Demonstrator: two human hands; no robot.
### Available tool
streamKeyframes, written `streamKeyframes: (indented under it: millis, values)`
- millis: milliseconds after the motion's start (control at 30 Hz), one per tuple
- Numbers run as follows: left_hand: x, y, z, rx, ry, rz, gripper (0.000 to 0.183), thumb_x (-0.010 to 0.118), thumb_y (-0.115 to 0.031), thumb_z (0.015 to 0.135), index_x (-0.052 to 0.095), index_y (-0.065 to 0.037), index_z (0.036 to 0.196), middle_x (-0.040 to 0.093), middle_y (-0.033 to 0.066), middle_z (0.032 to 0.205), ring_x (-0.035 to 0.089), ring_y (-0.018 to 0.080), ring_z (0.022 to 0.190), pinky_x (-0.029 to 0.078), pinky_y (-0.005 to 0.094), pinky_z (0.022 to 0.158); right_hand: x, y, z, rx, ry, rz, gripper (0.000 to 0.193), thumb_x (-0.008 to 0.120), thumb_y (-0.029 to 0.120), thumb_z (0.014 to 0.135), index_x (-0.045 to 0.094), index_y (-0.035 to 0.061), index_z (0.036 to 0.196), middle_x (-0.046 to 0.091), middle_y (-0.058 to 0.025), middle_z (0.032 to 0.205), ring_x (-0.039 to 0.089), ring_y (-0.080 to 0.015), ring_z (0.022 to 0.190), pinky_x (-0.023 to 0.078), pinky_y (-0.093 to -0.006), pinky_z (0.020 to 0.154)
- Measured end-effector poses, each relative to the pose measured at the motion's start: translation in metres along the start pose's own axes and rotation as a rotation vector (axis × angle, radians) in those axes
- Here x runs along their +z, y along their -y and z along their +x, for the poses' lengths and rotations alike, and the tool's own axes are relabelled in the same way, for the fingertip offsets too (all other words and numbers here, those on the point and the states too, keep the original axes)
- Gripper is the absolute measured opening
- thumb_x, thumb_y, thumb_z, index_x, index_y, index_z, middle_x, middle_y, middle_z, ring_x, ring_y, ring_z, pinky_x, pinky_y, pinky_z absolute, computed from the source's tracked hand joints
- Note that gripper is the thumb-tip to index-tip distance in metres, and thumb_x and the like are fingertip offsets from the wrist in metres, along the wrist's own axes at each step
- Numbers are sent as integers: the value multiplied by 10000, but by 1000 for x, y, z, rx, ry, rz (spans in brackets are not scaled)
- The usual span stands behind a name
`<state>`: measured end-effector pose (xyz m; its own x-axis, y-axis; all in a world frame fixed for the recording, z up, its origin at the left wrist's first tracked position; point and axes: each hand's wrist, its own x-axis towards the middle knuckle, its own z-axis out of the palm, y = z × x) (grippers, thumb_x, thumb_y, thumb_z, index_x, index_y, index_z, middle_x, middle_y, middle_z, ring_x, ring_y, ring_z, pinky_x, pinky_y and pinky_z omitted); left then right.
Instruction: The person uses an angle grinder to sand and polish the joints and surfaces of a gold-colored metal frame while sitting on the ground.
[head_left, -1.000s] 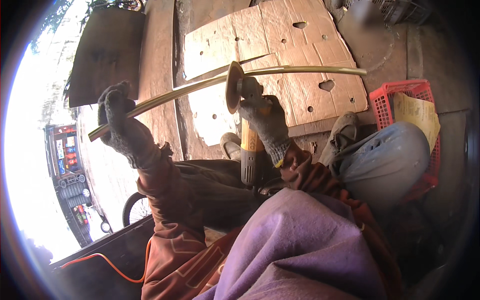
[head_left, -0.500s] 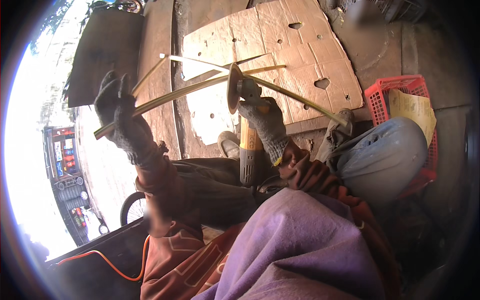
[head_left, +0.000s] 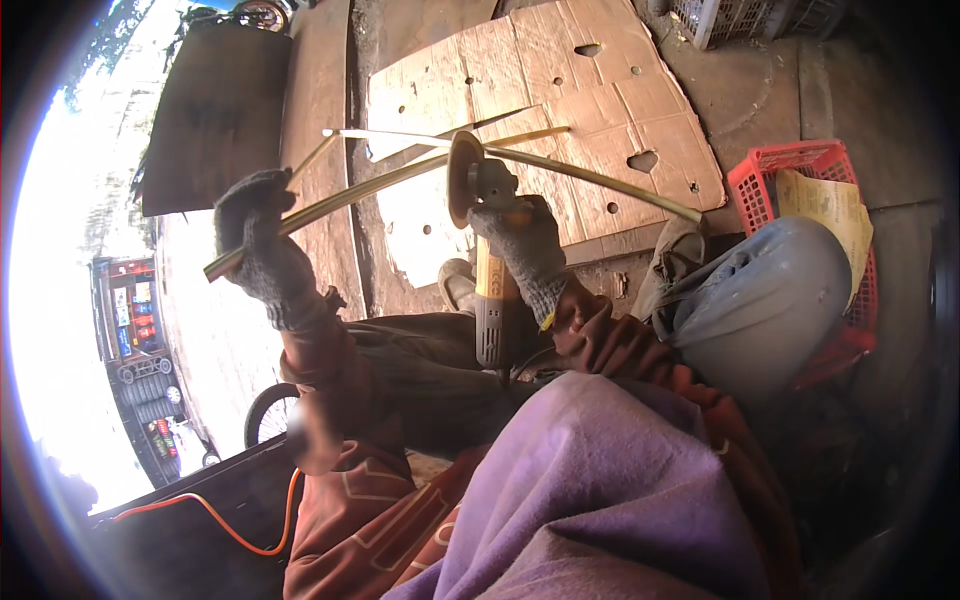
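Nearest, below the right fingers, spreads a purple cloth (head_left: pixel 590 490), and left of it lies a reddish-brown garment (head_left: pixel 345 530) bearing pale outlined shapes. An orange cord (head_left: pixel 215 510) loops well below the left fingers.

The right hand (head_left: pixel 525 240), in a grey knitted glove, has its fingers curled round the head of an angle grinder (head_left: pixel 490 275); dark lettering runs along the yellow body, which hangs below those fingers. The grinder's disc (head_left: pixel 463 178) stands edge-up just left of them.

The left hand (head_left: pixel 268 250), gloved alike, has its fingers closed around a brass-coloured metal strip (head_left: pixel 350 197), one end poking out past the palm. From these fingers it slants up rightward to the disc; whether it touches cannot be told. A bent strip (head_left: pixel 590 180) peaks above the left fingers and stretches past the right ones toward a shoe (head_left: pixel 680 245). Whether the left fingers also grip it is unclear.

Right of the right fingers, a knee in jeans (head_left: pixel 790 275) partly covers a red crate (head_left: pixel 750 190) containing a yellowish sheet (head_left: pixel 825 215), its print too small to read. Above the right fingers lies holed cardboard (head_left: pixel 560 95). Farther off, left of the left fingers, is a dark-framed structure with coloured panels (head_left: pixel 130 310), their markings illegible.
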<state>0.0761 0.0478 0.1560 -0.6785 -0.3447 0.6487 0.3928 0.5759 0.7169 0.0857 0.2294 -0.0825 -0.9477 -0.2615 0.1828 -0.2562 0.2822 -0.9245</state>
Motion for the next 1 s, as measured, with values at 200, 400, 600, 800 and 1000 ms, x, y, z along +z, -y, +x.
streamKeyframes:
  millis: [200, 400, 600, 800, 1000]
  values:
    - [-2, -3, -2, -121, -43, 116, 247, 568, -138, 846, 671, 58, 956, 687, 162, 905, 679, 244, 750, 595, 367, 747, -32, 116, 6, 167, -9, 485, 419, 762, 162, 819, 568, 6, 1155, 695, -80, 1057, 679, -213, 866, 559, -385, 844]
    - [0, -3, 5, -119, -74, 36, 195, 547, -75, 843, 665, 50, 935, 697, 154, 863, 683, 207, 725, 560, 288, 612, -5, 24, 8, 399, 66, 1048, 326, 696, 145, 855, 568, 18, 1127, 678, -83, 1047, 672, -172, 872, 554, -361, 768]
    - [-8, -1, 1, -111, -84, 121, 180, 571, -96, 828, 675, 18, 922, 696, 110, 799, 608, 129, 587, 456, 233, 511, -20, 96, 12, 202, 125, 634, 463, 800, 210, 766, 577, 17, 1123, 658, -127, 1039, 674, -203, 905, 558, -347, 768]
    - [-4, -3, -4, -79, -130, 37, 196, 572, -90, 799, 673, 30, 916, 689, 108, 742, 570, 108, 534, 405, 221, 463, -16, 94, 14, -22, 117, 416, 413, 704, 139, 822, 580, 11, 1194, 646, -120, 1173, 656, -200, 1022, 557, -324, 799]
    - [4, 11, 4, -24, -31, -113, 253, 554, -49, 776, 670, 58, 973, 700, 173, 905, 669, 194, 762, 530, 275, 654, -23, 38, 19, -89, 111, 6, 284, 732, 138, 822, 651, 24, 1069, 693, -75, 971, 685, -158, 844, 567, -304, 715]
